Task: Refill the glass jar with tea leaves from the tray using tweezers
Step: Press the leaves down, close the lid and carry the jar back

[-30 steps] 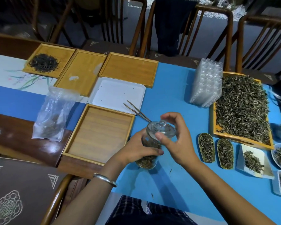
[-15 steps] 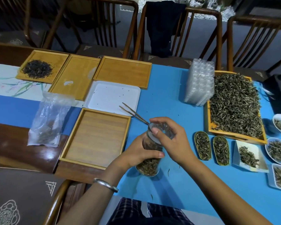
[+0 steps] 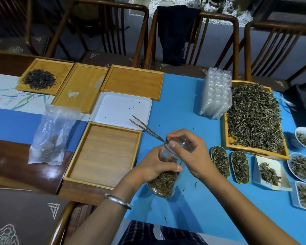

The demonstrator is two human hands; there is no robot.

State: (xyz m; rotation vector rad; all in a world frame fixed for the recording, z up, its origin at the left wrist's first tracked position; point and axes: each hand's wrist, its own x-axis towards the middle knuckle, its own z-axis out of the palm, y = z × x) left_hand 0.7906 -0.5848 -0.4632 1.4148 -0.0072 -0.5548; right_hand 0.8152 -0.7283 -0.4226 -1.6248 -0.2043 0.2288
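A glass jar, partly filled with tea leaves, stands on the blue table cloth near the front edge. My left hand grips its upper body. My right hand grips the clear glass lid at the jar's mouth, tilted to the right. Metal tweezers lie behind the jar, tips over the white tray. The orange tray heaped with green tea leaves sits at the right.
Empty wooden trays and a white tray lie left of the jar. A tray of dark tea, a plastic bag, stacked clear containers and several small tea dishes surround it. Chairs line the far side.
My right hand has closed down over the lid and tipped it to the right at the jar's mouth. The jar has stayed in my left hand.
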